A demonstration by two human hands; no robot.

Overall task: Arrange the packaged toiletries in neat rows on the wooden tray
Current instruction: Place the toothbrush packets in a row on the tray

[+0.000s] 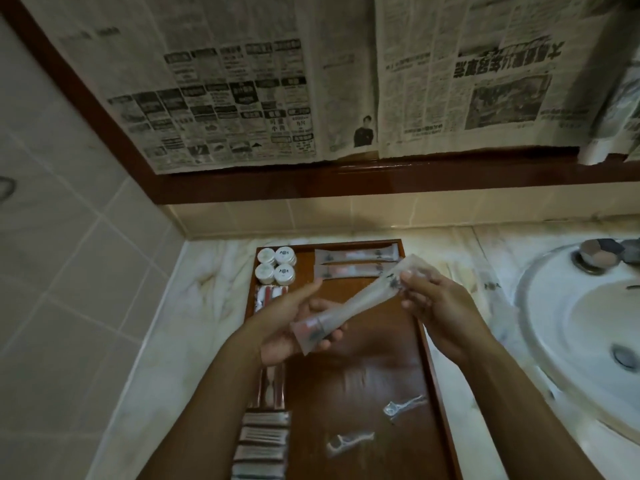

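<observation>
Tray's [349, 375] near end cut off by frame, packets [265, 436] at lower left blurred; contents of long translucent sachet [349, 301] hard to read; its long axis runs diagonal, lower-left to upper-right, above tray; your left hand [294, 327] curls under its lower end; your right hand [436, 306] pinches upper end.

Dim tiled walls [79, 237], newspaper-covered mirror [311, 81], marble counter [207, 271], white sink [581, 323]

Reddish-brown wooden tray [353, 393], white round jars [276, 265], veined cream marble counter [214, 271]
</observation>
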